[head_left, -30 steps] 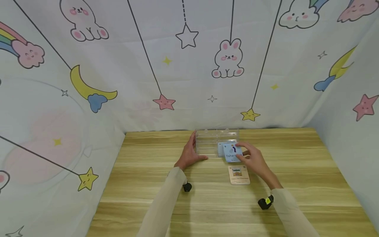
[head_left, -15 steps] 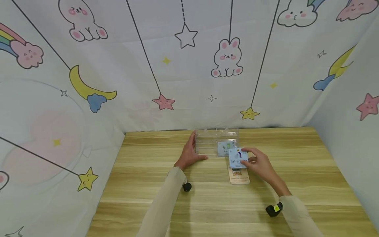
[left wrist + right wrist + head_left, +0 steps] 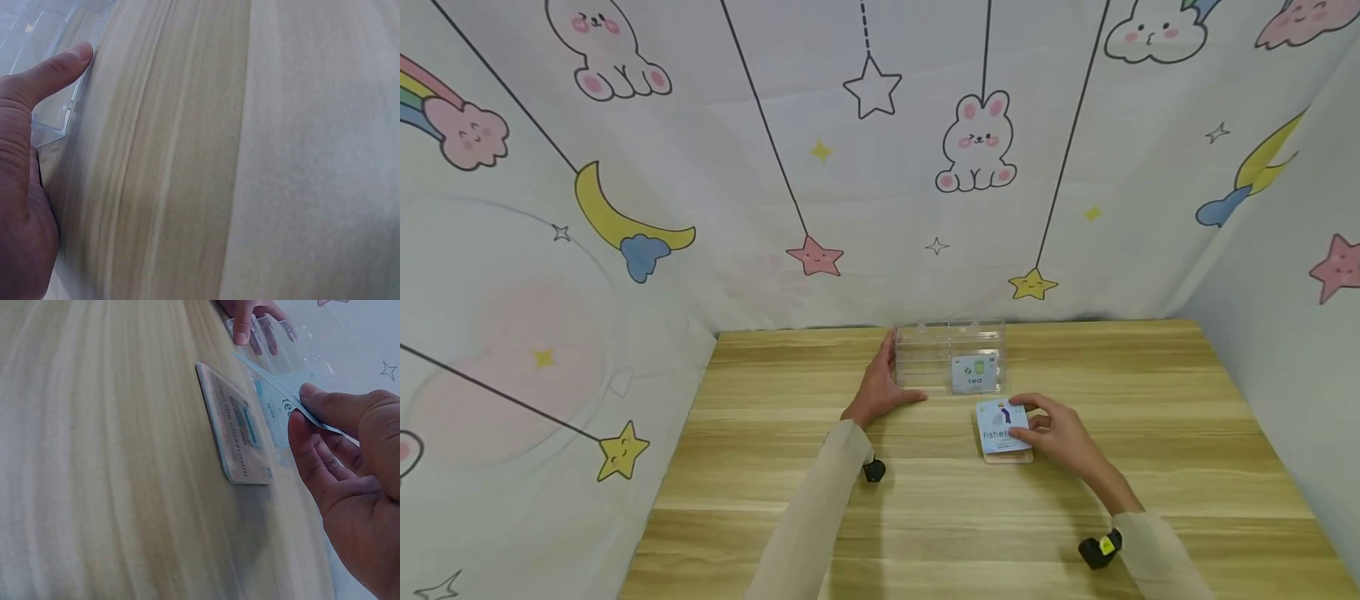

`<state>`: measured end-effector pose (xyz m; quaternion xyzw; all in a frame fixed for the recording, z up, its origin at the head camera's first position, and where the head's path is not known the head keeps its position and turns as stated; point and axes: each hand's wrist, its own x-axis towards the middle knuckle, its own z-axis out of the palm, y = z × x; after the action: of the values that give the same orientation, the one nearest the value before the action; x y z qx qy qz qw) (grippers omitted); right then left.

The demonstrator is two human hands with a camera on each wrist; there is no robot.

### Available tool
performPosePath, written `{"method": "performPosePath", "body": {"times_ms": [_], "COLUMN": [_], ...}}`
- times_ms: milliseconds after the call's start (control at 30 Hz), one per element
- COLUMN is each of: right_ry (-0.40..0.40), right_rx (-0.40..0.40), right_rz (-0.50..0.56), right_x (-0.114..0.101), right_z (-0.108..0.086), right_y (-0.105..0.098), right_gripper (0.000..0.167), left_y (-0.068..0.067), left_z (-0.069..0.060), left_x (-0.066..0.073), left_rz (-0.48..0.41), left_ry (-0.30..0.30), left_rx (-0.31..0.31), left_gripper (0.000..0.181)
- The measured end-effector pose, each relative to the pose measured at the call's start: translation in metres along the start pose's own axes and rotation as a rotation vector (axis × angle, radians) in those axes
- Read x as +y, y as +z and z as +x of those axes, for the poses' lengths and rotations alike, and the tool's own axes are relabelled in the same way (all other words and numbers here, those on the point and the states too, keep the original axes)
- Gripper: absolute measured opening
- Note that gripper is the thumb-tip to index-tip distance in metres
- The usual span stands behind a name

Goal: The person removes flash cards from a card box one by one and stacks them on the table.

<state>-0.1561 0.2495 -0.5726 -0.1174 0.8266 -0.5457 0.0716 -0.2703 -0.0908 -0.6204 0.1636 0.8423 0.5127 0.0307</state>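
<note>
A clear plastic box [image 3: 922,357] with compartments stands at the table's back edge. My left hand [image 3: 878,390] holds its left end, thumb along the front and fingers at the side. A light-blue "tea" card [image 3: 973,379] sits in the front right compartment. My right hand [image 3: 1060,435] pinches a light-blue card [image 3: 994,429] lettered "fisher…" between thumb and fingers; fingertips cover the rest of the word. In the right wrist view, the pinched card's edge looks layered. Below it lies a thin pile of cards [image 3: 236,434] topped by a peach "clean the classroom" card, mostly covered in the head view.
The wood-grain table [image 3: 760,500] runs back to a white cloth [image 3: 880,208] printed with rabbits, stars and moons. More cloth hangs at both sides. A black wrist camera [image 3: 874,471] sits on the left wrist, another camera [image 3: 1099,550] on the right.
My right hand has drawn the "fisher…" card toward me and away from the box, over the peach card. This uncovers the "tea" card. The left hand stays on the box.
</note>
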Motion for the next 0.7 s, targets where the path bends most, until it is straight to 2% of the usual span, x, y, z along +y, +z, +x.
{"method": "performPosePath", "body": {"times_ms": [333,700], "right_ry": [0.056,0.093], "right_rx": [0.013,0.027], "right_rz": [-0.030,-0.019], "right_x": [0.007,0.016], "right_z": [-0.009,-0.009], "right_y": [0.007,0.008], "right_gripper": [0.043,0.042], "left_y": [0.000,0.000], "left_z": [0.001,0.002], "left_x": [-0.001,-0.003], "left_rz": [-0.023,-0.013], "left_ry": [-0.008,-0.009], "left_rx": [0.003,0.001], "left_gripper": [0.140,0.140]}}
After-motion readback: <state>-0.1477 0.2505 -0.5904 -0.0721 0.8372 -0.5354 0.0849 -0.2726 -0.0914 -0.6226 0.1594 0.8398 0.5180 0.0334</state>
